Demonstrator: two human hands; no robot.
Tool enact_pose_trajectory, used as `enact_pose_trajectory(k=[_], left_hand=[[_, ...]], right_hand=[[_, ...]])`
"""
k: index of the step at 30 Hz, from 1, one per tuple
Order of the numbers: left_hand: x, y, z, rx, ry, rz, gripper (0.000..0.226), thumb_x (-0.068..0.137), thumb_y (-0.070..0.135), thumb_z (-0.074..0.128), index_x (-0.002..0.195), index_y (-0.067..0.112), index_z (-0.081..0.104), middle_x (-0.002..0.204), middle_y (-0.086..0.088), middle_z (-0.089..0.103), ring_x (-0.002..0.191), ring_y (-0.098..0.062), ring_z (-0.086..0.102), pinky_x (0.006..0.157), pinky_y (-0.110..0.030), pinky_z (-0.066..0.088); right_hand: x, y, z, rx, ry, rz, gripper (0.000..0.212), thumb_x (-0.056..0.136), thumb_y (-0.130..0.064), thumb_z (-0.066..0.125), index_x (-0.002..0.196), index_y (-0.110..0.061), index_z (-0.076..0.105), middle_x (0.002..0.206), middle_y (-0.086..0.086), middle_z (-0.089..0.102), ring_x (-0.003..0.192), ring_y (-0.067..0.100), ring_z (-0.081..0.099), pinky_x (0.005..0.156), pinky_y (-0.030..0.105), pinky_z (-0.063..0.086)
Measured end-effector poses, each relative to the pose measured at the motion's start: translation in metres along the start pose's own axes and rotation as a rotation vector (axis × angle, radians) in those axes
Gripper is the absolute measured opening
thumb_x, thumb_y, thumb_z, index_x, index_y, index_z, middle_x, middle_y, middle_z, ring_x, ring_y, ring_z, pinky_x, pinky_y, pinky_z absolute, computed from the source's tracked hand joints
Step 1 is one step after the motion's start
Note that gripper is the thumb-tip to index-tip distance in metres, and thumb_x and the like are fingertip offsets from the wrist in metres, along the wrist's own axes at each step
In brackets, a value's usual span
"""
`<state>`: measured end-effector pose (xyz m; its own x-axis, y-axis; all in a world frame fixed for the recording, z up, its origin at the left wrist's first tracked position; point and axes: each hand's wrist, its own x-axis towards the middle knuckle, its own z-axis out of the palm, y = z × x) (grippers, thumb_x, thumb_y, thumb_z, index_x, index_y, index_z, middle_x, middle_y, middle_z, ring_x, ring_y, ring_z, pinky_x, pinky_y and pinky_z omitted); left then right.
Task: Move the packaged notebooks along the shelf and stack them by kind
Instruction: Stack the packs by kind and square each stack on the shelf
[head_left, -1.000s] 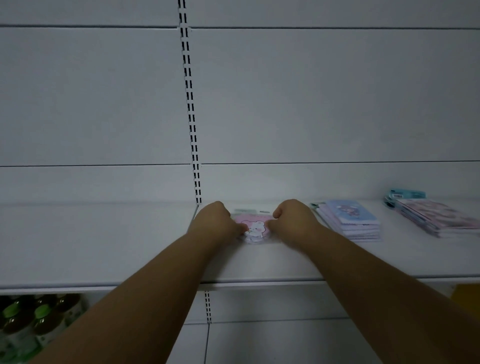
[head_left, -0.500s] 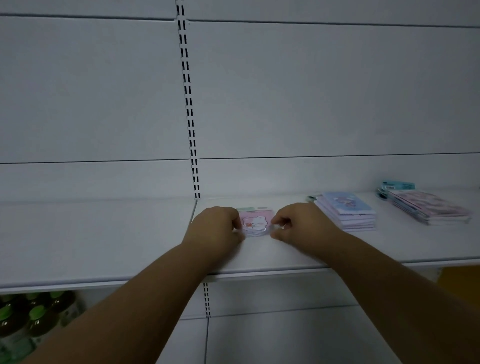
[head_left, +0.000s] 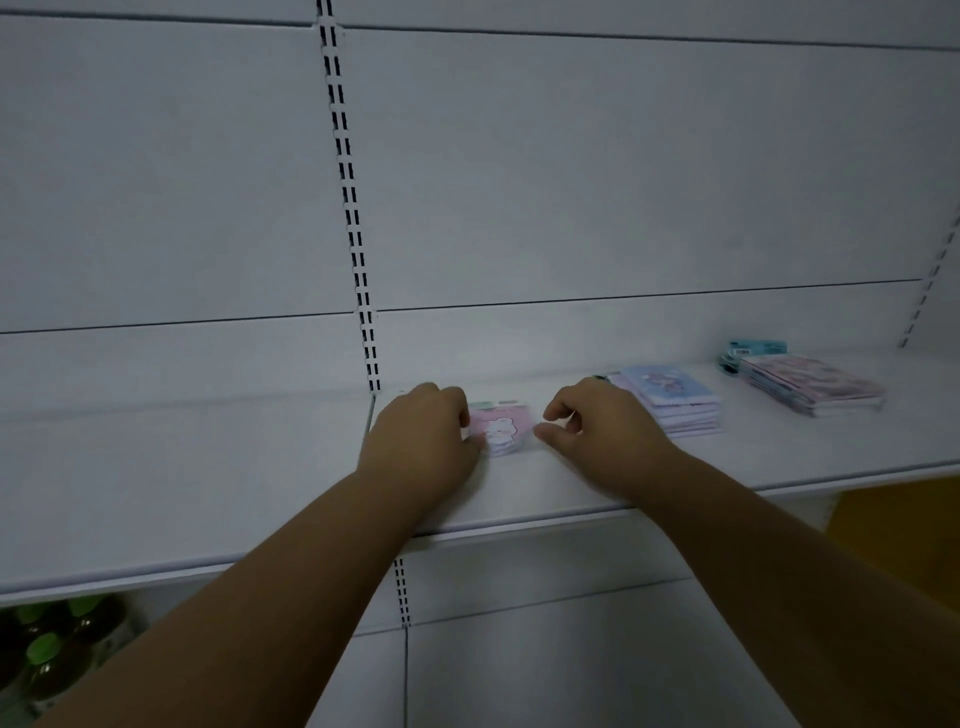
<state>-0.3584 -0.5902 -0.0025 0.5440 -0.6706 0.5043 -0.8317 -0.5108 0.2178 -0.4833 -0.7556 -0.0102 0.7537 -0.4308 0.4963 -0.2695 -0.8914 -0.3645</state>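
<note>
The white shelf (head_left: 571, 488) carries everything, and places here are given from the pink notebook stack (head_left: 501, 428) lying flat just right of the slotted upright (head_left: 358, 260). To the right of that stack sits a taller pile of blue-covered notebooks (head_left: 670, 402), squared up, and well beyond it a fanned pile with pink patterned covers (head_left: 810, 384) with a teal package (head_left: 756, 349) behind it. The piles look sorted by cover design, which fits the task; the pink stack is probably being squared so it stands as its own kind.

The left hand (head_left: 423, 441) rests against the pink stack's left edge, fingers curled over that side and apparently gripping it, likely to steady it. The right hand (head_left: 597, 431) is just off the stack's right edge, not touching it; its fingers are loosely bent with thumb and forefinger parted, holding nothing. Below the shelf, far to the left of the stack, green-capped bottles (head_left: 47, 644) stand.
</note>
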Motion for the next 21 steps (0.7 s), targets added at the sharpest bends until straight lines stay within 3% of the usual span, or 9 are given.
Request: enact_pose_trajectory(k=[8, 12, 16, 18, 21], left_hand=[[0.022, 0.077, 0.020, -0.144, -0.011, 0.108, 0.023, 0.086, 0.043, 0.062, 0.099, 0.024, 0.063, 0.092, 0.004, 0.060, 0.083, -0.014, 0.055, 0.071, -0.026, 0.042], [0.047, 0.122, 0.041, -0.142, -0.014, 0.123, 0.023, 0.089, 0.039, 0.057, 0.099, 0.020, 0.064, 0.094, 0.000, 0.064, 0.086, -0.017, 0.057, 0.070, -0.027, 0.040], [0.074, 0.159, 0.073, -0.075, -0.084, -0.032, 0.029, 0.094, 0.040, 0.047, 0.097, 0.016, 0.062, 0.099, -0.007, 0.067, 0.092, -0.024, 0.060, 0.069, -0.028, 0.035], [0.084, 0.172, 0.089, -0.047, -0.144, -0.125, 0.037, 0.094, 0.046, 0.045, 0.107, 0.014, 0.061, 0.110, -0.009, 0.066, 0.100, -0.026, 0.060, 0.073, -0.029, 0.035], [0.092, 0.183, 0.105, -0.063, -0.170, -0.242, 0.046, 0.090, 0.052, 0.051, 0.116, 0.014, 0.056, 0.117, -0.009, 0.065, 0.103, -0.025, 0.060, 0.077, -0.030, 0.039]], right_hand=[[0.003, 0.053, -0.055, -0.042, 0.071, 0.019, 0.013, 0.087, -0.030, 0.065, 0.095, -0.021, 0.069, 0.088, -0.006, 0.060, 0.071, 0.004, 0.050, 0.065, 0.018, 0.036], [0.012, 0.101, -0.082, -0.029, 0.135, 0.079, 0.009, 0.085, -0.029, 0.067, 0.087, -0.021, 0.069, 0.084, -0.005, 0.066, 0.073, 0.008, 0.056, 0.068, 0.024, 0.039], [0.029, 0.147, -0.090, -0.082, 0.036, 0.218, 0.021, 0.087, -0.036, 0.063, 0.080, -0.017, 0.066, 0.082, 0.001, 0.063, 0.083, 0.019, 0.060, 0.072, 0.028, 0.041], [0.036, 0.162, -0.086, -0.034, -0.086, 0.266, 0.035, 0.086, -0.041, 0.062, 0.066, -0.012, 0.062, 0.066, 0.005, 0.059, 0.072, 0.022, 0.059, 0.062, 0.028, 0.038], [0.037, 0.171, -0.077, 0.116, -0.171, 0.254, 0.040, 0.085, -0.040, 0.065, 0.063, -0.006, 0.064, 0.060, 0.012, 0.058, 0.058, 0.021, 0.056, 0.053, 0.029, 0.037]])
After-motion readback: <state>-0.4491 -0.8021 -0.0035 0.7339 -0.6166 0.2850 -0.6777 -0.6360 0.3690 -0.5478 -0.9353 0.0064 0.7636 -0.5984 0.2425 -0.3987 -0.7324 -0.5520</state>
